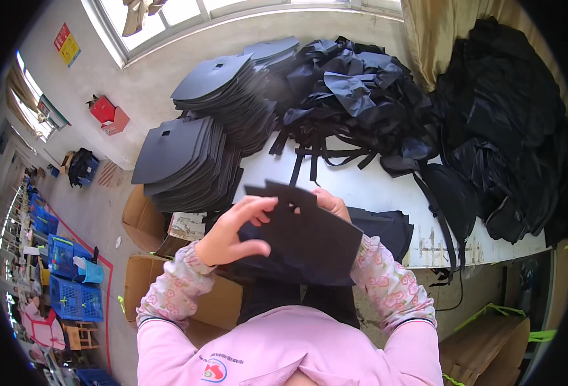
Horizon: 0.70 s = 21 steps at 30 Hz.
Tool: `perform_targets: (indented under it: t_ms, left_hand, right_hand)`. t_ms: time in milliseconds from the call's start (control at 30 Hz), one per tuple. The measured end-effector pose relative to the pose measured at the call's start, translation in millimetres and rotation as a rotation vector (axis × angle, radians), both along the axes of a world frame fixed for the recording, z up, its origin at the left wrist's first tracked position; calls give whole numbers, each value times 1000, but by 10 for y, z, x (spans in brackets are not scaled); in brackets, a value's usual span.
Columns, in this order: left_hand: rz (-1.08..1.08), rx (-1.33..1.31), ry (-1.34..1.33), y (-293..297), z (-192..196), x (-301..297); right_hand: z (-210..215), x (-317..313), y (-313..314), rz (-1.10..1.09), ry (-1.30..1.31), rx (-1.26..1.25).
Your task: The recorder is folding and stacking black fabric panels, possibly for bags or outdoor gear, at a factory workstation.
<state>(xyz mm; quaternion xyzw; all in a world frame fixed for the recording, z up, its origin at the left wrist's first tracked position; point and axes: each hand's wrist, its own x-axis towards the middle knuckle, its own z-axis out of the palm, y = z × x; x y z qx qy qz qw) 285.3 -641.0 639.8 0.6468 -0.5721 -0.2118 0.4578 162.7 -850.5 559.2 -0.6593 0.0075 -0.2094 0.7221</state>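
Note:
A stiff dark panel (pixel 316 235) with a small slot near its top is held tilted in front of my body. My right hand (pixel 333 203) grips its upper right edge, fingers partly hidden behind it. At the panel's left side, my left hand (pixel 239 228) is open, thumb and fingers apart; whether its fingertips touch the panel I cannot tell. Beneath the panel, dark fabric (pixel 387 230) lies along the table's front edge. Tall stacks of similar slotted panels (pixel 174 151) stand to the left on the white table (pixel 268 164).
Crumpled black fabric pieces with straps (pixel 354 90) pile up at the back. A black bag (pixel 451 199) and a large heap of black bags (pixel 502 122) fill the right. Cardboard boxes (pixel 145 219) stand below at left, another carton (pixel 489 347) at lower right. Blue crates (pixel 75 299) line the floor.

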Motion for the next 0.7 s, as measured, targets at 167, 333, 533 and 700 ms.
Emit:
perform_targets:
  t_ms: [167,333,533,700]
  left_hand:
    - [120,-113,-300,-343,-404,-96]
    - [75,-119,-521,-458,-367,-61]
    - [305,-200,288,-182,-172,102]
    - [699,-328,287,516,-133,680]
  right_hand:
    - [-49,-60,-259,395,171,200]
    - [319,-199,-339,679,297,23]
    - [150,-188,-755,402,468,-461]
    - [-388,-474,-1235,220,677,-643]
